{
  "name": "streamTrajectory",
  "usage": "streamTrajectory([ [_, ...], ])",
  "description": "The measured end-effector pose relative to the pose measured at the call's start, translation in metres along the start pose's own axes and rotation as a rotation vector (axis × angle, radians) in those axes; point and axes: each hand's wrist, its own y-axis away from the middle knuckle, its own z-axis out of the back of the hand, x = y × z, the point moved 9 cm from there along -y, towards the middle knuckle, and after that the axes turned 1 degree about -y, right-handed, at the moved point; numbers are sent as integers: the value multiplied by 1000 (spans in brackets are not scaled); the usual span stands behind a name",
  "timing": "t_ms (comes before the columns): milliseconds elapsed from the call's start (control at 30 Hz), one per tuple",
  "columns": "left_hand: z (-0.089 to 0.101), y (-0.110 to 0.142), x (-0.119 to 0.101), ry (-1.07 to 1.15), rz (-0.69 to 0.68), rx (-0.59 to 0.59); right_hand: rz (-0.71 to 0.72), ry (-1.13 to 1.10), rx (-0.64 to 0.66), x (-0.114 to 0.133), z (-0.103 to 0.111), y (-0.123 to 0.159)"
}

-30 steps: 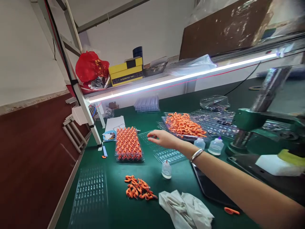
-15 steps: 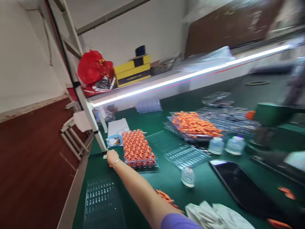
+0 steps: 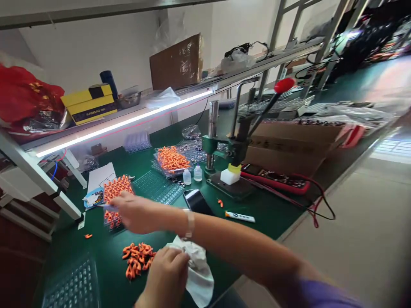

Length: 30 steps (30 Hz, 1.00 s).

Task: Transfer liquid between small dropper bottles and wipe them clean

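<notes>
Reaching across the bench, my right hand (image 3: 136, 211) is closed around a thin, pale bluish stick-like tool (image 3: 108, 208), blurred by motion. It hovers over the near part of a clear tray packed with upright orange tubular pieces (image 3: 118, 187). My left hand (image 3: 168, 267) is closed at the near side, its fingers pinching the white cloth (image 3: 199, 273); anything small inside the pinch is hidden. Just left of that hand lies a loose heap of small curved orange pieces (image 3: 137, 258). One single orange piece (image 3: 88, 236) lies farther left.
Clear moulded trays (image 3: 72, 284) lie front left and mid-bench. Farther back are a heaped tray of orange pieces (image 3: 173, 159), two small squeeze bottles (image 3: 198, 173), a black phone (image 3: 196, 202) and a green hand press (image 3: 229, 149). A white tube (image 3: 240, 217) and a red multimeter (image 3: 279, 179) are right.
The view has swung right. My left hand has come back from beside the orange-filled tray to the cloth. My right hand has entered view, holding the thin tool over the tray.
</notes>
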Motion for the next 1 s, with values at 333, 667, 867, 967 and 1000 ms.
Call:
streamTrajectory([
  [333,-151,-199,-33,-181,-77,324,-794,-248,-518,-158,153,293],
  [667,-167,-228,-33,-212,-56,461,-964,-413,-743,-205,100,337],
  [867,-93,-148,-37,59,181,180,-830,-429,-728,-175,61,295],
  [967,-63,-82,-18,229,348,68,-700,-501,-673,-140,25,272],
  [1000,-58,-58,-9,419,440,37,-660,-532,-643,-126,13,266],
])
